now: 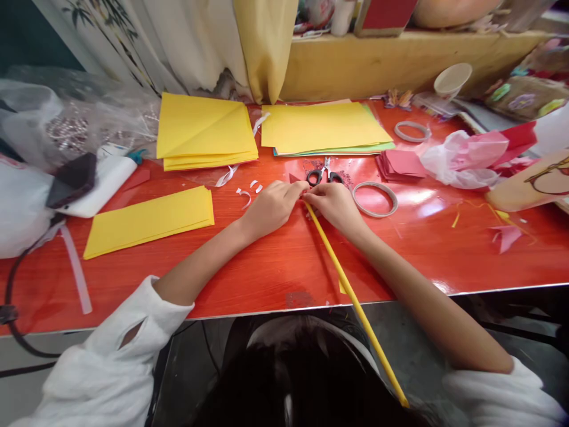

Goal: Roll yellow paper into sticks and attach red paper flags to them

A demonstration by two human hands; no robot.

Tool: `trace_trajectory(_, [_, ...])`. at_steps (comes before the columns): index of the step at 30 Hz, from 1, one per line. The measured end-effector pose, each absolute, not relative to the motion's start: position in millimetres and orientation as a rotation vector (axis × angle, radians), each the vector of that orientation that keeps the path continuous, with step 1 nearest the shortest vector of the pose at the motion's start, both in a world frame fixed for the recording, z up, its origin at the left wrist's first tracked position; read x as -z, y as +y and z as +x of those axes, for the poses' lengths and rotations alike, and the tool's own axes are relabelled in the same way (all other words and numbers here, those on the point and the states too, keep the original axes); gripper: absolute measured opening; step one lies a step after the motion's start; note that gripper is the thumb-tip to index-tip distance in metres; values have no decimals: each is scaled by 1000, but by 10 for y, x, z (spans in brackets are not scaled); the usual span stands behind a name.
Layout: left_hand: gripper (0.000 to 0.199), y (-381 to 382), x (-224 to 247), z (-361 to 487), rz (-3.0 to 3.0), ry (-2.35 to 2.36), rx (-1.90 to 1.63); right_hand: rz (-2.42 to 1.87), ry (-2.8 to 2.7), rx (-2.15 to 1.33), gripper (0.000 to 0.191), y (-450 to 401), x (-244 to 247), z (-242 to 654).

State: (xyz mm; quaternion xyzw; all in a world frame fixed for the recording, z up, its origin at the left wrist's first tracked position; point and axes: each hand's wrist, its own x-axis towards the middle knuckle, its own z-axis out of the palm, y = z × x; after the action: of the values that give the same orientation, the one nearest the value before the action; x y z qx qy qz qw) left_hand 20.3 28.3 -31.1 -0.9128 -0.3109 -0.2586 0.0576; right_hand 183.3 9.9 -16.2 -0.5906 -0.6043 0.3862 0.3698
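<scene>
Stick (pixel 358 308), thin and yellow, slants over the red table (pixel 267 279), its far tip between the two hands, its near end out past the near edge, to the right. The right hand (pixel 333 204) has thumb and fingers closed in a pinch about the tip; the left hand (pixel 274 204) is curled and, it seems, pinched tight on a small red bit (pixel 304 194) there, though the fingers hide most of it. The step in hand looks like fixing that red bit around the tip. The next move calls for keeping the tip steady in one pinch while the other presses or winds the red snugly, without letting the long near end swing. Just beyond the hands lie scissors (pixel 328 168); near the right hand is a tape ring (pixel 377 214), with red sheets (pixel 401 165) farther off. White scraps (pixel 245 200) lie left of the left hand, yellow strips (pixel 151 219) farther left, and yellow stacks (pixel 326 127) along the far side.
</scene>
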Motion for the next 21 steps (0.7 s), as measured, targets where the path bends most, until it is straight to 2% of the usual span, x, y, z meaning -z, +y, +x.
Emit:
trace_trajectory(3, [22,298,316,199,-2730,-1009,797,-1464,-1636,-933,17,103,159,1824])
trace_trajectory(10, [21,314,314,174,-2772,-1099,919,-1222,-1361,-1406,6,112,136,1794])
trace_trajectory(14, [21,312,307,172,-2787,-1103,946,-1249,-1381,-1324,8,113,151,1801])
trace_trajectory(17, [20,310,307,176,-2731,-1095,927,-1259,-1356,-1228,14,142,188,1823])
trace_trajectory(21, [21,319,319,180,-2708,-1089,917,-1268,-1325,-1224,31,175,213,1837])
